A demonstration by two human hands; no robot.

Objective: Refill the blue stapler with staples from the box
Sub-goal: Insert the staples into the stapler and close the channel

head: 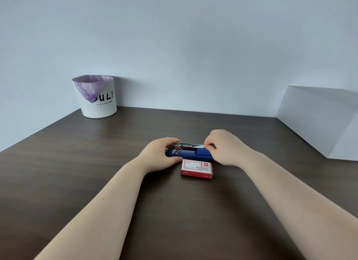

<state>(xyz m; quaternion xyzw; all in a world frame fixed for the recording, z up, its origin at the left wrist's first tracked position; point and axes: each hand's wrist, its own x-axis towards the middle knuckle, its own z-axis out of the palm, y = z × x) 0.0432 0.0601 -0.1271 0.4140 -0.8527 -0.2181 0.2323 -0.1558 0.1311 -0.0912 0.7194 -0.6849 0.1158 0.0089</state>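
The blue stapler [190,154] lies sideways on the dark wooden table [96,162], with its metal staple channel [188,145] exposed along the far side. My left hand [162,155] grips the stapler's left end. My right hand [224,147] pinches at the right end of the metal channel; whether staples are between its fingertips I cannot tell. A red and white staple box [196,169] lies closed just in front of the stapler, between my forearms.
A white bin [98,100] with a purple liner stands at the table's back left against the wall. A white slanted panel [319,122] borders the table on the right.
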